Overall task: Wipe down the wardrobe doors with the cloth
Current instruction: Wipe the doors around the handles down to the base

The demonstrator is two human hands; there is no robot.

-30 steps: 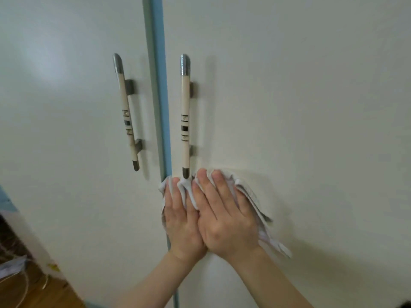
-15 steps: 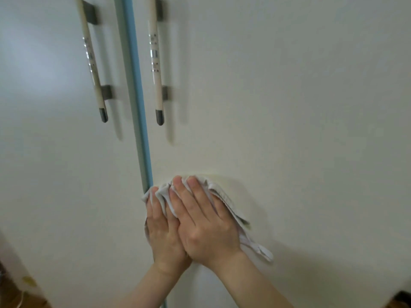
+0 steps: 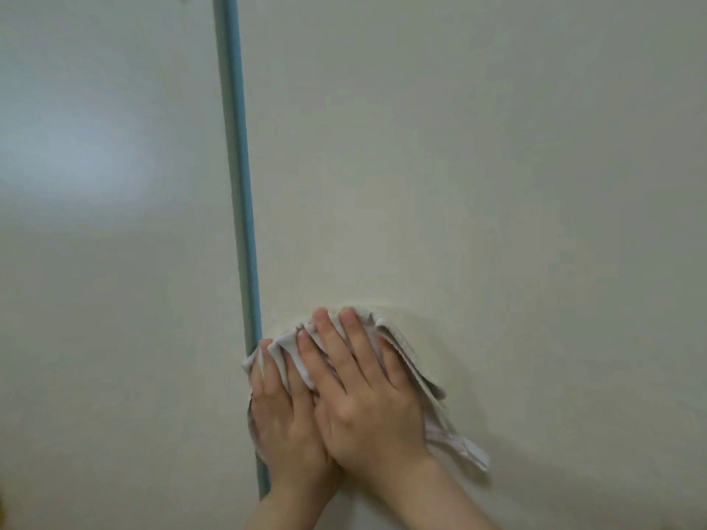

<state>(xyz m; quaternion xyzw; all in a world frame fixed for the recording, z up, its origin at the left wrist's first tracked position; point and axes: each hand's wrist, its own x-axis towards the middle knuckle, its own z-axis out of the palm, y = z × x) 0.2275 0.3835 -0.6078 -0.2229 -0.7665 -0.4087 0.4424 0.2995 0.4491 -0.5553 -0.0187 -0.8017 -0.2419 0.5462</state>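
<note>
Pressing flat, that's where we are in the head view, the only one we have: both palms are spread on the cloth (image 3: 405, 361), pinning it to the right door (image 3: 497, 185). Our left hand (image 3: 283, 418) lies by the blue strip (image 3: 239, 185) between the doors, its outer edge over the strip, fingers extended upward. Our right hand (image 3: 367, 395) overlaps it at the inner edge and sits a little higher, fingertips reaching the cloth's top fold. Neither hand is curled round anything; both are laid open, holding the cloth by pressure against the panel alone.

The cloth is bunched under the fingers, and a loose tail trails down and to the right, past our right wrist. Its left corner touches the strip.

Now the relation that counts: the unwiped-looking spread of the right door runs away to the right and upward from our hands, while the left door (image 3: 95, 262) lies just across the strip. Our right hand is nearer the open panel, our left nearer the seam. We judge a sideways sweep would lead with the right, and the dangling tail may drag behind.
</note>
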